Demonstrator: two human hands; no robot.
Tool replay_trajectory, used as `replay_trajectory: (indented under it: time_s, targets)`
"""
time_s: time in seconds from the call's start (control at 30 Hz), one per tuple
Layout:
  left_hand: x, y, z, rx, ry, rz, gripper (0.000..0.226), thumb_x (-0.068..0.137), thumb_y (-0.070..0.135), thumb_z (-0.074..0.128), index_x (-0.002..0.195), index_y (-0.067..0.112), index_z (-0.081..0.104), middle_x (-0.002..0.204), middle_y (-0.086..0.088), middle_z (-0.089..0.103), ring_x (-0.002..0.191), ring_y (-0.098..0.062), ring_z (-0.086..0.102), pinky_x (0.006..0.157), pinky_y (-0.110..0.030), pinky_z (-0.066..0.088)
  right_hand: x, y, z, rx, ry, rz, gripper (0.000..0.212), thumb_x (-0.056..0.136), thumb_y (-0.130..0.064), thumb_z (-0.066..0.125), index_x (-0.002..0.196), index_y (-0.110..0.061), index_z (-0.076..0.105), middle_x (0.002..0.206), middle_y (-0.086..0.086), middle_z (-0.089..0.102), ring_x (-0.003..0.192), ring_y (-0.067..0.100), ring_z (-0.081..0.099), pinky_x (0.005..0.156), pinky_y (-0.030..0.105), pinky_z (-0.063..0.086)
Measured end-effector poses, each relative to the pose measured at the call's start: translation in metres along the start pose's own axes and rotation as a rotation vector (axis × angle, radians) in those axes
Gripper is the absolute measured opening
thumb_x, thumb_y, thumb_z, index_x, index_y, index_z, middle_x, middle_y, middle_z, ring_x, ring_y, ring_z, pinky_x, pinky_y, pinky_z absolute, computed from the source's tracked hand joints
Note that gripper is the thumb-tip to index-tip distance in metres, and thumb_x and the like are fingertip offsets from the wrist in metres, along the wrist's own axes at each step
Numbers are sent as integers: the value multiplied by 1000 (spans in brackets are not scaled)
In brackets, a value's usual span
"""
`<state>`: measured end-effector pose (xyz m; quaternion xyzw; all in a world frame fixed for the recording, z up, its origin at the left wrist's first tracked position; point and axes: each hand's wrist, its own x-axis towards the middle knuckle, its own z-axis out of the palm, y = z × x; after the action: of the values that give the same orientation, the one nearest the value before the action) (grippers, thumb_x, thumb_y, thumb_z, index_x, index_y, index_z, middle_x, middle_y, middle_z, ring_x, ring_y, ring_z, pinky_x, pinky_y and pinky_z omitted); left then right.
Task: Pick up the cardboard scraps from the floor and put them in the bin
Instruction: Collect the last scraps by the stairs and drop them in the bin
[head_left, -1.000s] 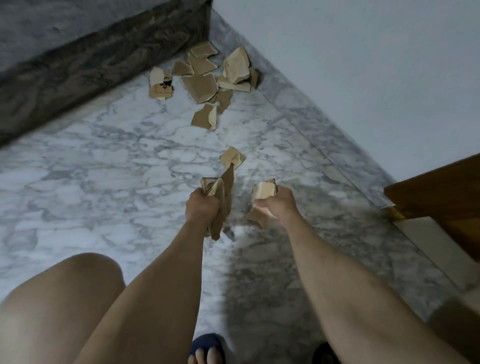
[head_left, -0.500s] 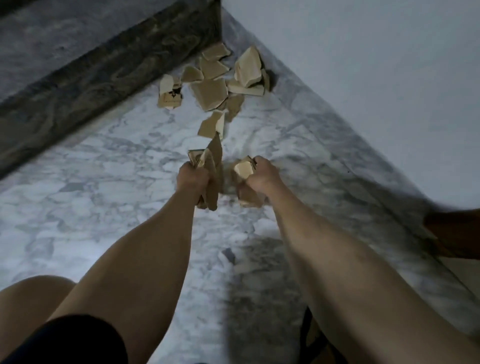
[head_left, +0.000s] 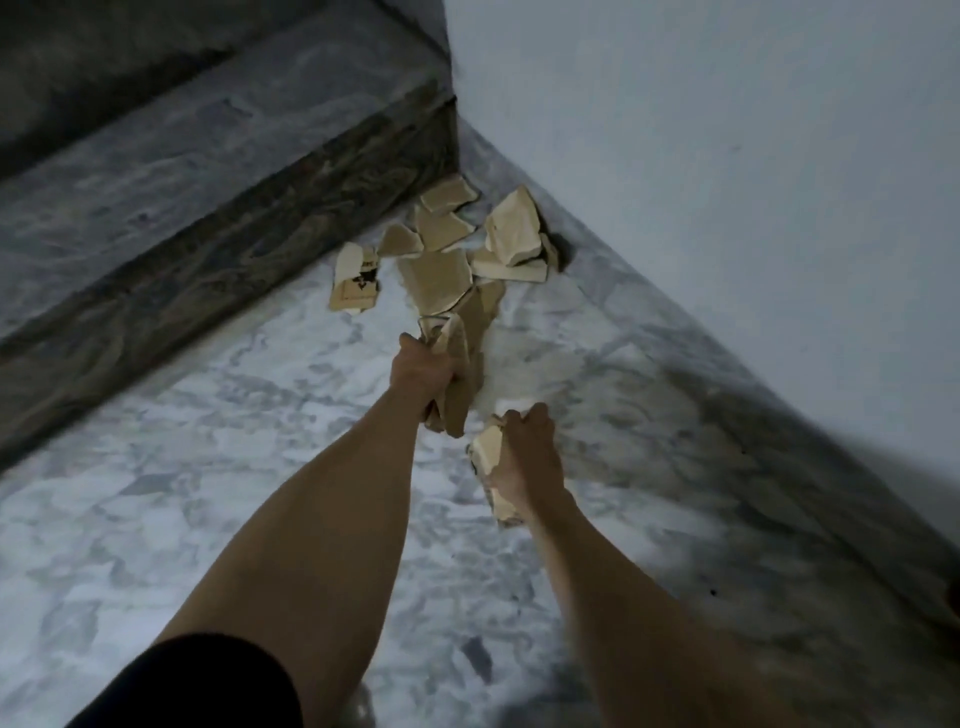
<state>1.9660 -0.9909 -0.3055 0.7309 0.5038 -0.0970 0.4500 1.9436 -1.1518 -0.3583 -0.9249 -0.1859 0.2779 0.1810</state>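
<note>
Left hand (head_left: 423, 371) clenched round a bundle of scraps (head_left: 457, 384); right hand (head_left: 527, 457) clutching a smaller piece (head_left: 488, 452). Just beyond the left fist, remaining scraps (head_left: 441, 270) heaped in the corner. Mid-gathering, probably; next, freeing fingers or finding the unseen bin.

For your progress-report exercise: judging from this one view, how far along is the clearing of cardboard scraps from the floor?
Done: nothing can be confirmed, as no bin is in view. In hand: the left hand grips a bundle of scraps, and the right hand grips more scraps. Left: a pile of scraps lies in the corner by the stair step, including a printed piece. Roughly early to midway.
</note>
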Motion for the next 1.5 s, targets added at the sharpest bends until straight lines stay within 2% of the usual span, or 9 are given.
replay_trajectory:
  time_s: [0.17,0.4,0.63,0.8,0.9,0.97,1.07,1.23,1.5]
  targets:
    - [28,16,15,339,90,-57,52,88,52,56,118,10,51,134,-14,31,121,-37,34,96,-46,43,0,-14,-2,10,46,81,58,82,-16,71,128,-15,36,124,10,51,117,31,53,87,40,48]
    - [47,9,18,413,26,204,69,92,63,39,138,12,46,139,-16,47,124,-38,43,94,-45,38,17,-6,-17,342,-115,252,70,65,-10,87,120,-14,45,120,4,56,110,29,55,81,35,48]
    - [74,-13,-26,111,-64,197,61,91,60,53,112,3,55,110,-16,64,103,-34,60,86,-37,49,72,-4,-47,994,313,361,47,64,-1,87,107,-2,68,105,10,72,98,29,69,86,43,57]
    - [150,-9,-101,-202,-137,112,46,71,36,73,100,1,69,100,-20,72,94,-39,69,69,-38,57,151,-57,-50,910,291,338,58,64,-12,90,117,-5,67,115,9,69,104,25,66,78,30,50]
    - [192,-1,-123,-22,-82,55,74,52,44,77,116,8,67,127,-22,62,115,-44,60,95,-56,52,181,-78,-40,585,250,396,89,72,-31,85,143,-4,41,138,11,56,123,25,56,85,26,41]
    - [195,3,-121,235,-34,51,75,68,55,70,128,11,56,140,-20,46,130,-43,43,109,-52,38,187,-83,-35,476,246,486,98,78,-34,80,151,-1,24,143,12,49,129,27,52,93,30,43]
    - [199,11,-105,449,-12,80,82,83,73,46,141,14,45,147,-17,36,137,-40,27,110,-51,24,192,-86,-32,388,281,583,73,71,-40,83,131,-10,55,130,10,61,117,29,60,88,33,50]
    - [213,22,-95,343,-54,83,84,82,74,49,137,9,50,145,-18,33,126,-38,38,98,-47,35,183,-77,-41,561,238,687,50,79,-29,75,120,-2,63,119,13,66,107,31,64,83,36,54]
    - [179,8,-104,151,4,90,70,90,67,47,125,8,59,121,-16,53,110,-37,58,97,-45,49,175,-120,-97,889,174,426,79,35,-25,96,109,-13,69,107,8,72,98,32,68,86,51,57]
